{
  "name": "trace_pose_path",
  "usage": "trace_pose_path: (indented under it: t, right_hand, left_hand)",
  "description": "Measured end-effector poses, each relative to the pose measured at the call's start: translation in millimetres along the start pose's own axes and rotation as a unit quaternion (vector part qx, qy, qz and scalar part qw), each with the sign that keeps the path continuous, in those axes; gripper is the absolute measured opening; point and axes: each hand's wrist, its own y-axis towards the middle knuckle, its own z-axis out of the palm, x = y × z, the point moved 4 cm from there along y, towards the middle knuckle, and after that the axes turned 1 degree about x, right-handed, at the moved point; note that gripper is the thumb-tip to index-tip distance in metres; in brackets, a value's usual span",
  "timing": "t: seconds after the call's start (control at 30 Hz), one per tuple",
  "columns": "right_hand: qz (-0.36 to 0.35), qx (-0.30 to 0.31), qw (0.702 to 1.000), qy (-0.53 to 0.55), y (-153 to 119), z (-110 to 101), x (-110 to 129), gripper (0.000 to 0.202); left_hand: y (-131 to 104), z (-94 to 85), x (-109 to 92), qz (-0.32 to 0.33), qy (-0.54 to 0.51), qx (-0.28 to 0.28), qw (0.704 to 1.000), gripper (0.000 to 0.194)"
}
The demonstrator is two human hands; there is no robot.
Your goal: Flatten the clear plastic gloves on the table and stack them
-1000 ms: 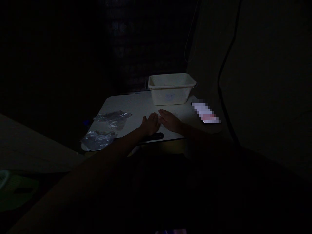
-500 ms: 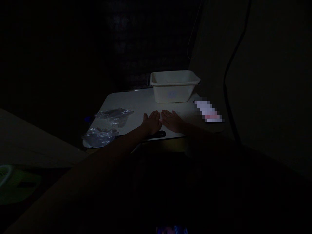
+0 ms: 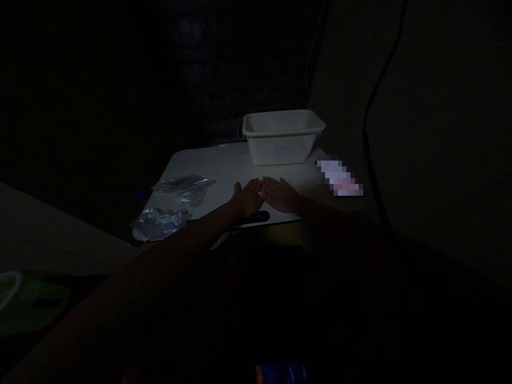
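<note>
The head view shows the left hand (image 3: 247, 199) and right hand (image 3: 281, 196) meeting at the fingertips over the table (image 3: 228, 164), near its front edge. Both hands' fingers are extended; whether anything lies under them, I cannot tell. The right hand looks flatter than in the earliest frame, its fingers more spread. The white tub (image 3: 282, 150) still stands behind them, and the crumpled clear plastic (image 3: 160, 223) remains to the left.

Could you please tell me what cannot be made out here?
All in the head view:
- Beneath the left hand and right hand: covered by them.
- Tub floor: hidden by its front wall.
- Mark on its front: too small, dim.
- Bright object: pixelated.
- Green basket: cut off by the left edge.
</note>
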Motion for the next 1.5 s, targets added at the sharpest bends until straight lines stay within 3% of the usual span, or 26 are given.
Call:
trace_pose_path:
  t: [0.83,1.3,1.5]
  right_hand:
    - [0.005,-0.011,1.000,-0.016,1.6,4.9,-5.4,0.051]
    - [0.023,-0.007,0.998,-0.062,-9.0,0.3,-22.0,0.053]
    - [0.060,-0.022,0.995,-0.071,-11.7,2.0,-32.8,0.052]
  left_hand:
    - [0.3,-0.8,-0.2,-0.008,0.001,0.012,1.000,0.050]
    - [0.5,0.0,0.0,-0.008,0.059,0.023,0.998,0.052]
    - [1.4,1.0,0.9,-0.003,0.052,0.023,0.998,0.052]
